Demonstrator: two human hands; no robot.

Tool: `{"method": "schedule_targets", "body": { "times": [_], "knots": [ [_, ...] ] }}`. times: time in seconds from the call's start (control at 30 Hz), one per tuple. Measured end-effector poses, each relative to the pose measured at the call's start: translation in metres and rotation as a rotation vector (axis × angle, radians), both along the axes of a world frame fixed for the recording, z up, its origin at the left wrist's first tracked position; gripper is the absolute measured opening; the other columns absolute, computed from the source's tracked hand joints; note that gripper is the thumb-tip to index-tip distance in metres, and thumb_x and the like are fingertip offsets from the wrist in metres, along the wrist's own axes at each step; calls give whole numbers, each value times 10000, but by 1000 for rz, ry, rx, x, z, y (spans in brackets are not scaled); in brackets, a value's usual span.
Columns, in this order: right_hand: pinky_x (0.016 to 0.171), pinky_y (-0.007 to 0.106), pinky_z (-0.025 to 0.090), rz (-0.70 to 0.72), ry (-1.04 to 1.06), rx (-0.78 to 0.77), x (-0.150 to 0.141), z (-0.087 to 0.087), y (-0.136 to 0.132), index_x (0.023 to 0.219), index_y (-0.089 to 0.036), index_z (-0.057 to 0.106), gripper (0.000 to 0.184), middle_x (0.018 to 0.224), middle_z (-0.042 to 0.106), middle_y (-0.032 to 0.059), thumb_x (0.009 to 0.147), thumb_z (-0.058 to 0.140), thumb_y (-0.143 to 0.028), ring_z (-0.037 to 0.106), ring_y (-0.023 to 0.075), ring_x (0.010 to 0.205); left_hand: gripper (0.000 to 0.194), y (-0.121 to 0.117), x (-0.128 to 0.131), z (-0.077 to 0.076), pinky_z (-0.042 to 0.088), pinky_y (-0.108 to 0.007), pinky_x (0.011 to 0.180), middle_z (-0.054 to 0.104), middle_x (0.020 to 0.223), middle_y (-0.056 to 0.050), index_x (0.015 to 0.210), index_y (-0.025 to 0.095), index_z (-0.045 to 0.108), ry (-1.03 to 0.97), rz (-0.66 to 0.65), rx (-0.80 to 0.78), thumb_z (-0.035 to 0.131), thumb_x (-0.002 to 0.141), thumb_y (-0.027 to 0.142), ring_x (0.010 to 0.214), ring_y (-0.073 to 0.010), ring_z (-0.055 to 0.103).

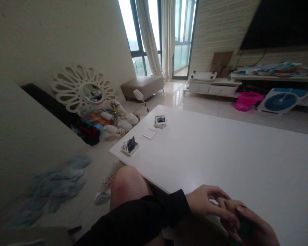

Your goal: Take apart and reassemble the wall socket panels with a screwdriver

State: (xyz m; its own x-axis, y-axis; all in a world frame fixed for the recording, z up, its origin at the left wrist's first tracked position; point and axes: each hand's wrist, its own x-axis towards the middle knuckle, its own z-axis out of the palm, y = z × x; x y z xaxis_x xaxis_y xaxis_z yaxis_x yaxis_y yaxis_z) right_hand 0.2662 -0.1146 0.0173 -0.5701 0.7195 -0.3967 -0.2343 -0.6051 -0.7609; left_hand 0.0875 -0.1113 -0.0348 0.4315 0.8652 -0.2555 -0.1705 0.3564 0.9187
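Note:
My left hand (206, 202) reaches from a black sleeve over the near edge of the white table (207, 147). Its curled fingers meet those of my right hand (260, 223) at the lower right. My right hand is closed, with its fingers bent inward. Between the two hands is a dark, faintly green patch, too shadowed to name. Farther off on the table's left end stand a small white open box (130, 150) with a dark piece leaning in it, a thin white square frame (150, 133) lying flat, and a white box with a dark picture (161, 120).
My bare knee (125, 184) is beside the table's near edge. A lamp with several white shades (125, 124) and a petal-shaped mirror (92, 93) stand left of the table. Beyond are a beige bench (143, 85), a pink basket (247, 101) and a blue-and-white fan (281, 101).

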Motion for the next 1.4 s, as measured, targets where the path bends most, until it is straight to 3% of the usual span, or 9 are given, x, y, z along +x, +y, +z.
{"method": "schedule_targets", "body": {
  "times": [0.13,0.3,0.4,0.53,0.67,1.0,1.2,1.4],
  "knots": [
    [554,301,511,45,99,77,-6,10,5,561,-187,681,440,603,539,51,839,723,-524,555,187,611,928,-1,-2,-1,478,-503,1096,704,1137,-72,1281,195,696,-15,-44,-18,1038,450,429,1152,-273,655],
    [402,246,396,87,206,-8,-8,-1,4,599,-173,714,431,592,486,35,851,682,-522,467,151,523,887,3,-3,-3,501,-476,1053,696,1008,-25,1193,186,719,44,-40,-55,1047,400,412,1006,-221,673],
    [400,240,378,68,257,-44,-7,-4,3,600,-169,715,430,579,471,30,866,652,-501,419,133,492,850,4,-2,-3,532,-425,984,687,957,-12,1150,183,721,59,-18,-43,1044,399,416,958,-204,664],
    [458,245,425,68,213,-21,-8,6,4,600,-164,729,400,597,536,59,831,710,-491,494,156,557,863,2,0,-5,521,-449,1003,692,1014,-28,1170,186,710,11,9,-23,1040,408,424,989,-215,664],
    [463,252,431,129,190,-9,-9,11,6,601,-158,732,463,581,516,55,836,689,-555,479,155,546,916,0,3,-12,497,-506,1052,703,1105,-61,1218,186,700,-12,-11,-15,1042,405,431,1050,-250,672],
    [427,237,370,126,205,-95,-9,1,4,608,-153,718,432,590,510,42,831,694,-522,424,125,500,800,4,3,-16,537,-356,875,687,903,-3,1099,165,717,56,31,-19,1041,393,357,887,-176,651],
    [419,231,373,121,172,-22,-9,4,4,610,-156,713,461,583,495,47,847,668,-549,463,154,552,871,-1,3,-19,522,-436,1003,707,1114,-56,1234,191,699,32,-3,27,1031,452,384,1073,-240,667],
    [481,274,444,135,100,-15,-1,-6,5,624,-177,667,381,613,505,31,772,762,-516,463,151,550,823,5,0,-19,515,-434,996,705,1053,-39,1163,187,724,63,-35,18,1035,425,376,994,-212,652]
  ]
}}
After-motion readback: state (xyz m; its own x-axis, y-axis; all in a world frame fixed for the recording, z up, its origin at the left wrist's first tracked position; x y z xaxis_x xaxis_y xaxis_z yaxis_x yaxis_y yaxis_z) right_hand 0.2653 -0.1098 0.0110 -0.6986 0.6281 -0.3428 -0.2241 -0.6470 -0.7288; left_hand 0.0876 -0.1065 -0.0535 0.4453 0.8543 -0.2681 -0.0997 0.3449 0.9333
